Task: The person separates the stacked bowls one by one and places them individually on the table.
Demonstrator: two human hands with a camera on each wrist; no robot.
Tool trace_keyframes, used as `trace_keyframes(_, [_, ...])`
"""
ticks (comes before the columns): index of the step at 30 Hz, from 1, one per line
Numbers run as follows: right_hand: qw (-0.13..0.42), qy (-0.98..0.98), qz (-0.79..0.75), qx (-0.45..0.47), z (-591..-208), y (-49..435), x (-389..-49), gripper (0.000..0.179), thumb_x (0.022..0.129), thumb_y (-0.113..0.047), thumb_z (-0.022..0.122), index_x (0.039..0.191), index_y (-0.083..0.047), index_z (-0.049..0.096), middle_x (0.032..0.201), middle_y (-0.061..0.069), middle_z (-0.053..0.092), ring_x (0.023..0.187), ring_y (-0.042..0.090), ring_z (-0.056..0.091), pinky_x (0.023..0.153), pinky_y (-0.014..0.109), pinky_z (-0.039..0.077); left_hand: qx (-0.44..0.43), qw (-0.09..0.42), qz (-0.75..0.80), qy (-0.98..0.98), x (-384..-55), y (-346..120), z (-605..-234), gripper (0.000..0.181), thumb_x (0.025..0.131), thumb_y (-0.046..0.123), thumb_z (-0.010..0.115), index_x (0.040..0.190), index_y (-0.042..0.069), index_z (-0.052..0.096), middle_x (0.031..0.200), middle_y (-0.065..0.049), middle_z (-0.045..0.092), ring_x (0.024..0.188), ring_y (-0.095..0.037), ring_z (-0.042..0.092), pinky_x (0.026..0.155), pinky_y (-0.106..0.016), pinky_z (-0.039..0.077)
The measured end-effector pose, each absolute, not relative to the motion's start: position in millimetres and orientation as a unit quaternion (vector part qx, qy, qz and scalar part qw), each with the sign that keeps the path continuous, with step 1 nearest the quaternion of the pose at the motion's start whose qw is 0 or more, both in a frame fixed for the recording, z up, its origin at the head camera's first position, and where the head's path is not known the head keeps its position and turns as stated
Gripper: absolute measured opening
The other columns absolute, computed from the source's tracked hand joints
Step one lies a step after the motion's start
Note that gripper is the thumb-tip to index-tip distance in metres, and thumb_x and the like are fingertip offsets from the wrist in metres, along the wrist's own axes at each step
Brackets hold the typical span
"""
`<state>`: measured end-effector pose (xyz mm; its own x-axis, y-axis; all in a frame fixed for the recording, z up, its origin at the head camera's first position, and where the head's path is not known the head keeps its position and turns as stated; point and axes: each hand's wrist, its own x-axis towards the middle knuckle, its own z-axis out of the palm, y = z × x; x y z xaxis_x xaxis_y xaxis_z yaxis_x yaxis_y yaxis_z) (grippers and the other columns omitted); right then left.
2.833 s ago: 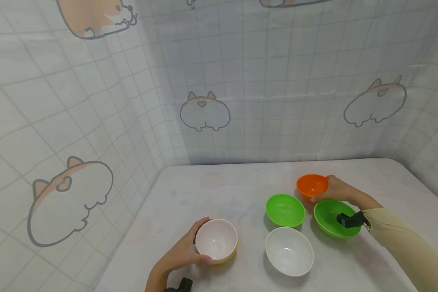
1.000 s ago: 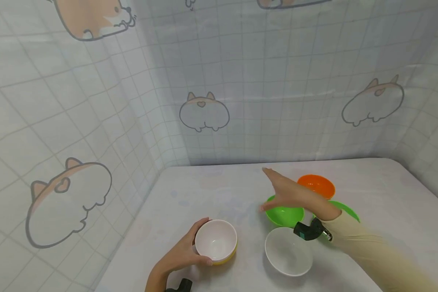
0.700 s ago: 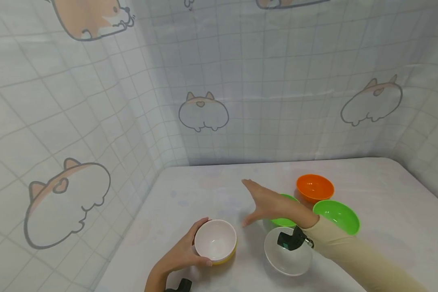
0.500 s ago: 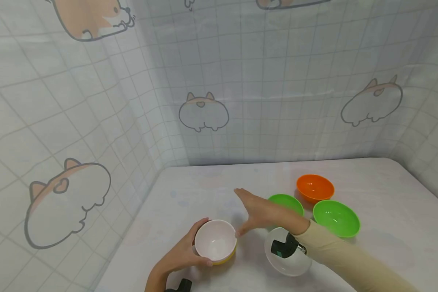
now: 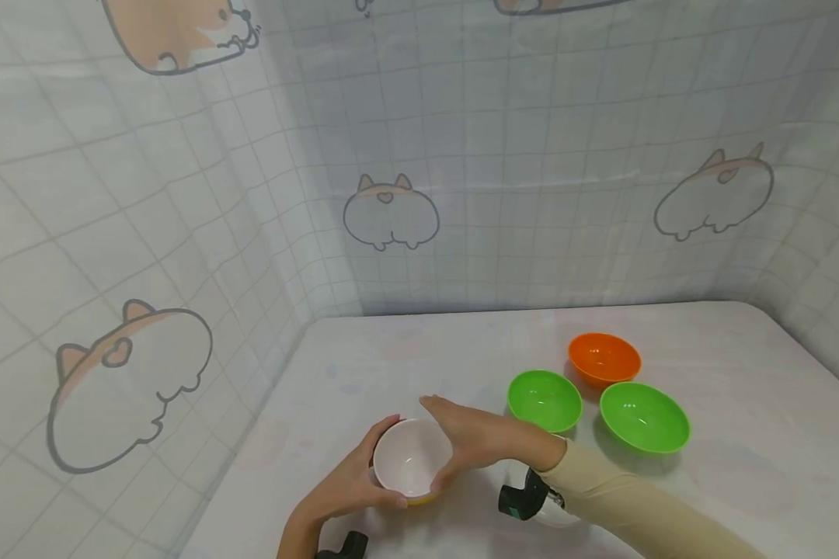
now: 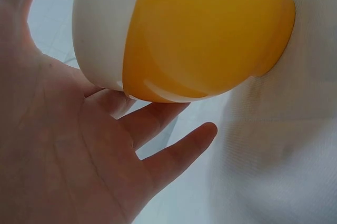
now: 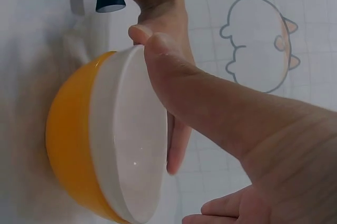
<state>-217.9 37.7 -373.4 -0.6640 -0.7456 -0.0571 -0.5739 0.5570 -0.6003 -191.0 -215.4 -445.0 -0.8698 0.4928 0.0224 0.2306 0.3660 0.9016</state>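
Observation:
A white bowl (image 5: 405, 458) sits nested in a yellow bowl (image 6: 200, 34), standing on the table at the front middle. My left hand (image 5: 353, 477) grips this pair from the left, thumb at the near side and fingers round the far side. From the right my right hand (image 5: 471, 439) reaches over the pair. Its thumb lies right at the white rim in the right wrist view, while its fingers stretch past the far side of the bowls. A second white bowl (image 5: 558, 514) is mostly hidden under the right wrist.
Two green bowls, a nearer-left one (image 5: 544, 400) and a wider right one (image 5: 645, 419), stand on the right half of the table (image 5: 363, 365). Behind them is an orange bowl (image 5: 604, 357). A gridded curtain (image 5: 503, 194) with cartoon dogs closes off the back and sides.
My right hand has left the orange bowl and swept left and nearer, across the green bowl, to the nested bowls. The left hand has kept its grip in place.

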Motion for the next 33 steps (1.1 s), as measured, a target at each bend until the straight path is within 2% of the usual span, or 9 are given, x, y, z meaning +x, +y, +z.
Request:
trace_keyframes(5, [0.143, 0.853, -0.290, -0.409, -376.8, 35.3, -218.8, 0.112, 0.064, -0.038, 0.090, 0.146, 0.004, 0.027, 0.141, 0.017, 0.041, 0.123, 0.025, 0.046, 0.099, 0.034, 0.041, 0.223, 0.130, 0.519, 0.815, -191.6, -215.0, -443.9, 0.103, 0.069, 0.019, 0.088, 0.150, 0.024, 0.025, 0.143, -0.002, 0.040, 0.119, -0.026, 0.047, 0.089, -0.036, 0.045])
trace_keyframes(9, [0.146, 0.847, -0.292, -0.419, -377.5, 31.6, -218.0, 0.113, 0.063, -0.037, 0.091, 0.146, 0.005, 0.026, 0.139, 0.017, 0.042, 0.118, 0.025, 0.049, 0.096, 0.030, 0.043, 0.222, 0.131, 0.515, 0.817, -192.1, -214.6, -442.8, 0.105, 0.070, 0.021, 0.088, 0.152, 0.019, 0.023, 0.142, -0.003, 0.040, 0.116, -0.026, 0.048, 0.087, -0.036, 0.046])
trace_keyframes(18, [0.144, 0.875, -0.230, -0.401, -378.7, 20.9, -211.4, 0.116, 0.064, -0.041, 0.090, 0.147, 0.006, 0.025, 0.147, 0.016, 0.037, 0.122, 0.019, 0.046, 0.098, 0.031, 0.042, 0.221, 0.139, 0.519, 0.814, -190.5, -215.5, -442.6, 0.104, 0.070, 0.020, 0.087, 0.151, 0.026, 0.022, 0.143, -0.005, 0.039, 0.116, -0.027, 0.048, 0.087, -0.038, 0.047])
trace_keyframes(25, [0.127, 0.886, -0.185, -0.406, -383.5, 15.7, -212.1, 0.118, 0.064, -0.051, 0.087, 0.148, 0.005, 0.025, 0.149, 0.015, 0.035, 0.130, 0.021, 0.042, 0.101, 0.033, 0.041, 0.220, 0.138, 0.521, 0.813, -190.1, -214.9, -441.3, 0.108, 0.070, 0.018, 0.087, 0.153, 0.015, 0.019, 0.143, -0.005, 0.038, 0.116, -0.027, 0.047, 0.086, -0.038, 0.047])
trace_keyframes(33, [0.117, 0.890, -0.185, -0.399, -381.7, 13.4, -212.8, 0.117, 0.061, -0.049, 0.089, 0.147, 0.004, 0.029, 0.140, 0.013, 0.044, 0.120, 0.018, 0.049, 0.095, 0.031, 0.045, 0.222, 0.142, 0.519, 0.813, -190.6, -215.9, -441.8, 0.111, 0.069, 0.020, 0.089, 0.154, 0.015, 0.017, 0.144, -0.005, 0.036, 0.117, -0.027, 0.047, 0.085, -0.037, 0.047])
